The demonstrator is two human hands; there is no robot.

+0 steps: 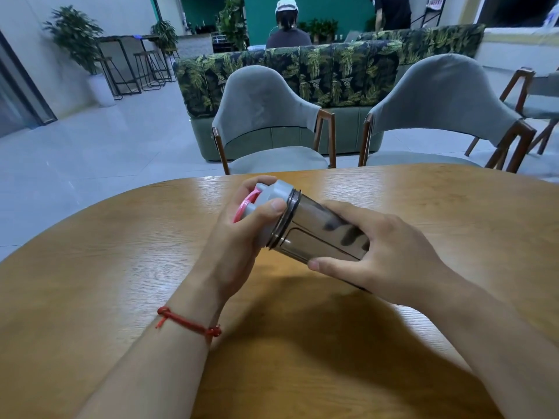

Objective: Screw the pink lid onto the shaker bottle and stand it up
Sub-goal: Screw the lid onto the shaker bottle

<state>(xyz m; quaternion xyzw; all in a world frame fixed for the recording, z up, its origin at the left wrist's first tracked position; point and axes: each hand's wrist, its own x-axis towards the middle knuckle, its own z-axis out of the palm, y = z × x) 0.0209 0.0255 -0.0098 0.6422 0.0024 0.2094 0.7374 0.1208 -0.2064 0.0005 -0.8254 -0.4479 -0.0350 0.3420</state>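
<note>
The shaker bottle (314,234) is smoky and see-through, held tilted on its side above the wooden table (121,267), mouth pointing up-left. My right hand (381,255) wraps its lower body. On the mouth sits the grey lid (272,204) with a pink flip cap (243,208); the bottle's threads still show just below the lid's rim. My left hand (242,237) grips the lid, thumb on its side and fingers curled over the top. A red string bracelet is on my left wrist.
Two grey upholstered chairs (266,116) (438,110) stand at the table's far edge. Behind them is a leaf-patterned sofa (302,74). A person in a white cap (287,25) sits beyond it, back turned. Bar stools and potted plants stand far left.
</note>
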